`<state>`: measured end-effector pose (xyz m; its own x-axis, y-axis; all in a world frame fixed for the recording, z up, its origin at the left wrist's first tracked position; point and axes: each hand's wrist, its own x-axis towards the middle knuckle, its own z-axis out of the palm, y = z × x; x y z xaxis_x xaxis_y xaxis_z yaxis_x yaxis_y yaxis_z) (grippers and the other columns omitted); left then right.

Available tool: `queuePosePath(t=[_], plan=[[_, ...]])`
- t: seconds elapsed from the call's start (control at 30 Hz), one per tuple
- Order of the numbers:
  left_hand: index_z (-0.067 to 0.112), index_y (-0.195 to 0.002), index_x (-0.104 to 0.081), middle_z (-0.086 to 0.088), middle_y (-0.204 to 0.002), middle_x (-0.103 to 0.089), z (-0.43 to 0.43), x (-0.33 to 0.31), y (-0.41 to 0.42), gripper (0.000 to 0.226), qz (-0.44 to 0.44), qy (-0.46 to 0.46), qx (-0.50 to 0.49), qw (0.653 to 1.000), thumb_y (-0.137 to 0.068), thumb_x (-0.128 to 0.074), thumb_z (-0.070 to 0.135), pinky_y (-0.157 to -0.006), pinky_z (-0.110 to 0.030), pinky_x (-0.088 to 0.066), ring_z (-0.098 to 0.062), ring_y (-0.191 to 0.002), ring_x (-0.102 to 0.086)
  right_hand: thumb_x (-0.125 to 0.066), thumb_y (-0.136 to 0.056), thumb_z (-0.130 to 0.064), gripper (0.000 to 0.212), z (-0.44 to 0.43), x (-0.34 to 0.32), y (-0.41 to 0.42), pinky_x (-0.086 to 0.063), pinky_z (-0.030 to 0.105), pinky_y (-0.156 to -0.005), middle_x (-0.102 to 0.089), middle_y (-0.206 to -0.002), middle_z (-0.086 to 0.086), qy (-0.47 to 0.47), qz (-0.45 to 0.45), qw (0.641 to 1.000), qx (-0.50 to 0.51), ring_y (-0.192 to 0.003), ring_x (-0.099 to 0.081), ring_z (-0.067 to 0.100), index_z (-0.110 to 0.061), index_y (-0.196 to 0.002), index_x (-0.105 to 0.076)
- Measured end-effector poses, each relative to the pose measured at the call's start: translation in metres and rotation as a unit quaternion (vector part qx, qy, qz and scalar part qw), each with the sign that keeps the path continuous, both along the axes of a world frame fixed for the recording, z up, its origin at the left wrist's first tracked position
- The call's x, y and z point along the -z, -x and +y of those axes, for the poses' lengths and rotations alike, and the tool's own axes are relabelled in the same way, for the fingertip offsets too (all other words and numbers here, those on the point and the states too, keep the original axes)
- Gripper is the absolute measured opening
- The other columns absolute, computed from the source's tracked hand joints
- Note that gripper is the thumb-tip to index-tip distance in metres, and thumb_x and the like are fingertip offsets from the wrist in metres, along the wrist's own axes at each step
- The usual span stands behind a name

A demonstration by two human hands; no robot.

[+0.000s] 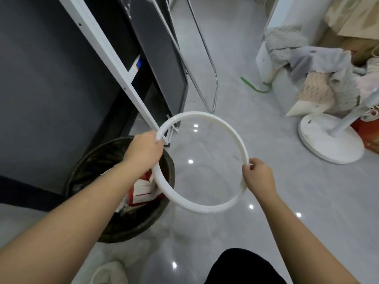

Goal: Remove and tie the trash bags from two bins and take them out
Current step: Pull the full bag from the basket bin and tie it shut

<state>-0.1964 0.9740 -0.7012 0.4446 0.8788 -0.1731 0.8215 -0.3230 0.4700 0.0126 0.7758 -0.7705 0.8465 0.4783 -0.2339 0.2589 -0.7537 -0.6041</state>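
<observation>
**Clerk:** Item one, the task's thing?

**Keeper:** A bin (143,224) is standing at the lower left of the frame, on the grey glossy floor (287,222). A black trash bag (96,160) is lining it and is folding over its rim. A red-and-white packet (141,191) is lying inside, at the right of the opening.

**Clerk:** Item two?

**Keeper:** A white ring (207,209), at the centre of the frame. Its lower left arc is overlapping the bin's right edge. I cannot tell if it is touching the bin.

**Clerk:** Hands?

**Keeper:** The left hand (143,149) is gripping the ring's upper left arc, with its fingers curling round it. The right hand (258,177) is holding the ring's right arc, and its thumb and fingers are closing on it in a narrow pinch. Both forearms are reaching in from the bottom corners.

**Clerk:** Remaining stock?

**Keeper:**
- A dark panel (41,78) is filling the upper left.
- A white frame post (114,58) is slanting down beside it, toward the ring.
- A bent metal tube frame (213,78) is standing at the upper centre.
- A green strip (252,87) is lying on the floor to the right of the tube frame.
- A white round fan base (330,140) is sitting at the right edge.
- A heap of grey and pale cloths (320,64) is piling up above the fan base.
- A black-clad leg (242,267) is showing at the bottom centre.
</observation>
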Motion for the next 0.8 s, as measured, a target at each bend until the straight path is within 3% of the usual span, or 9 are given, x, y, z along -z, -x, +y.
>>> queuePosePath(t=[0.1, 0.23, 0.37, 0.43, 0.57, 0.67, 0.8], plan=[[0.01, -0.115, -0.046, -0.015, -0.103, -0.06, -0.025, 0.022, -0.043, 0.025, 0.003, 0.049, 0.017, 0.999, -0.091, -0.044, 0.019, -0.076, -0.042, -0.053, -0.034, -0.089, -0.06, -0.048, -0.087, -0.018, 0.024, -0.027, 0.024, -0.03, -0.05, 0.035, -0.069, -0.068, -0.09, 0.008, 0.049, 0.002, 0.998, 0.038, -0.081, -0.062, 0.03, -0.012, -0.104, -0.064], [0.005, -0.124, -0.035, -0.018, -0.115, -0.057, -0.057, 0.064, -0.075, 0.036, 0.046, 0.104, 0.013, 0.993, -0.091, -0.044, 0.017, -0.079, -0.041, -0.047, -0.037, -0.103, -0.057, -0.048, -0.086, -0.019, 0.022, -0.052, 0.056, -0.049, -0.046, 0.032, -0.066, -0.066, -0.091, 0.008, 0.106, 0.029, 0.991, 0.071, -0.082, -0.061, 0.03, -0.011, -0.103, -0.061], [0.005, -0.129, -0.039, -0.018, -0.127, -0.049, -0.086, 0.13, -0.08, 0.043, 0.062, 0.235, -0.056, 0.968, -0.091, -0.047, 0.024, -0.082, -0.037, -0.045, -0.036, -0.11, -0.054, -0.049, -0.087, -0.02, 0.026, -0.064, 0.094, -0.051, -0.044, 0.033, -0.07, -0.062, -0.093, 0.008, 0.133, 0.076, 0.985, 0.084, -0.082, -0.057, 0.028, -0.008, -0.108, -0.058], [0.006, -0.129, -0.046, -0.017, -0.127, -0.052, -0.094, 0.16, -0.073, 0.045, 0.066, 0.276, -0.09, 0.955, -0.09, -0.047, 0.028, -0.082, -0.035, -0.046, -0.035, -0.109, -0.056, -0.05, -0.087, -0.016, 0.029, -0.067, 0.11, -0.05, -0.043, 0.03, -0.071, -0.062, -0.096, 0.01, 0.131, 0.102, 0.983, 0.074, -0.083, -0.055, 0.028, -0.005, -0.113, -0.058], [0.01, -0.128, -0.053, -0.016, -0.124, -0.059, -0.1, 0.209, -0.06, 0.043, 0.035, 0.317, -0.134, 0.938, -0.086, -0.048, 0.016, -0.085, -0.033, -0.045, -0.034, -0.11, -0.057, -0.052, -0.086, -0.011, 0.04, -0.066, 0.139, -0.046, -0.041, 0.027, -0.076, -0.061, -0.117, 0.02, 0.109, 0.123, 0.984, 0.067, -0.098, -0.059, 0.034, 0.0, -0.125, -0.055], [0.009, -0.128, -0.051, -0.017, -0.12, -0.06, -0.105, 0.231, -0.058, 0.046, -0.012, 0.342, -0.168, 0.924, -0.082, -0.046, 0.008, -0.084, -0.033, -0.046, -0.035, -0.107, -0.057, -0.054, -0.086, -0.007, 0.037, -0.062, 0.154, -0.04, -0.043, 0.032, -0.078, -0.062, -0.114, 0.024, 0.083, 0.124, 0.986, 0.075, -0.103, -0.059, 0.038, 0.007, -0.12, -0.056], [0.009, -0.128, -0.049, -0.016, -0.118, -0.06, -0.107, 0.251, -0.06, 0.048, -0.047, 0.356, -0.178, 0.916, -0.081, -0.045, 0.003, -0.083, -0.032, -0.045, -0.031, -0.101, -0.056, -0.053, -0.089, -0.014, 0.05, -0.06, 0.17, -0.036, -0.038, 0.027, -0.085, -0.055, -0.132, 0.015, 0.049, 0.164, 0.982, 0.078, -0.116, -0.054, 0.031, -0.003, -0.137, -0.045]])
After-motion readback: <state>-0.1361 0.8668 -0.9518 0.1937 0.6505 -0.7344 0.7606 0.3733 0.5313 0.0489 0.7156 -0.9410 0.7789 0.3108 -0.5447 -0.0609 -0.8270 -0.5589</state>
